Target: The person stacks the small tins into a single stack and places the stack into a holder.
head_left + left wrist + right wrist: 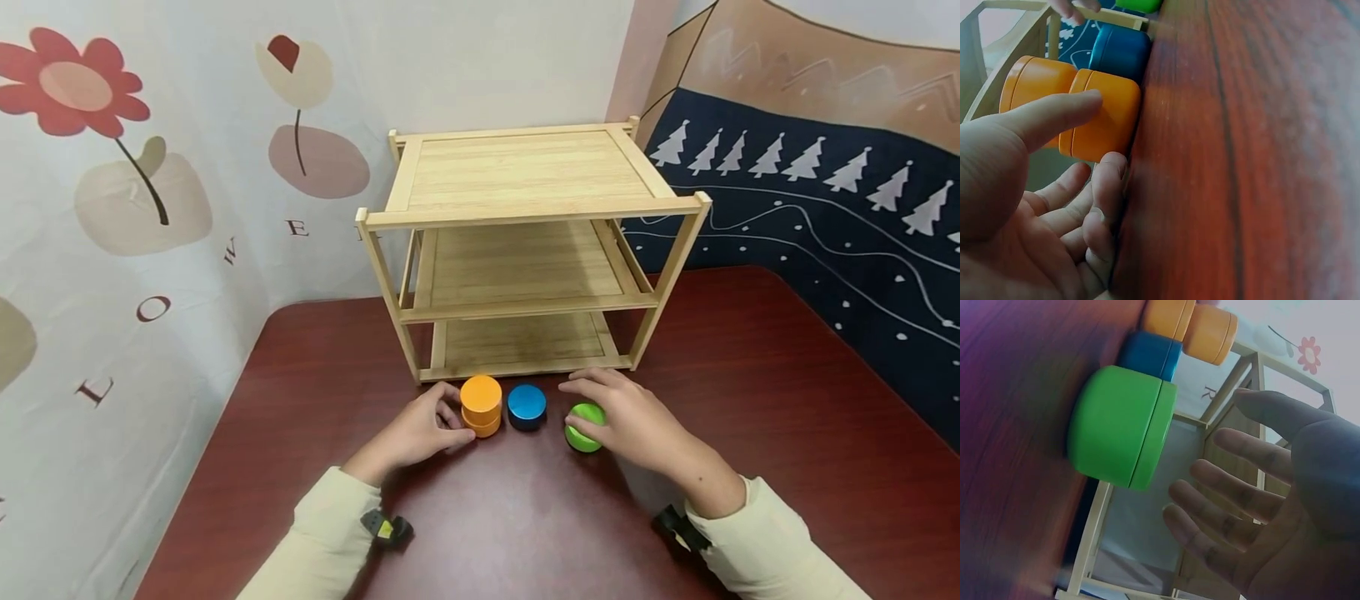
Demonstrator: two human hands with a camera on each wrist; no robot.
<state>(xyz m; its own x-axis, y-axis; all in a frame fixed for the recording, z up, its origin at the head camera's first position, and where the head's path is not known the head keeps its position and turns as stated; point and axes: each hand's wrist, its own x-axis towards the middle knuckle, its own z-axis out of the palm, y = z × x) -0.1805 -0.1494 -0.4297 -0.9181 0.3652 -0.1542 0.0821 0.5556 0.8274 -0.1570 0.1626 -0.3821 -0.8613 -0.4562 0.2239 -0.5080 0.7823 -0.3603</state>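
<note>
Two orange round tins stand stacked, the upper tin point(481, 393) on the lower tin point(1113, 122). My left hand point(420, 429) is beside them on the left. Its thumb overlaps the lower tin in the left wrist view, and the other fingers lie loosely bent near the tabletop, not wrapped round the stack. A blue tin point(527, 402) stands just right of the orange pair. Farther right is a green tin point(1116, 425). Over it hovers my right hand point(637, 421), fingers spread and apart from the tin in the right wrist view.
Behind the tins stands a three-tier wooden rack point(525, 212), its lowest front rail close to them. All of it rests on a dark red table point(315, 375). Patterned cloth point(810, 217) hangs around the back and sides. Both wrists carry small dark devices point(386, 528).
</note>
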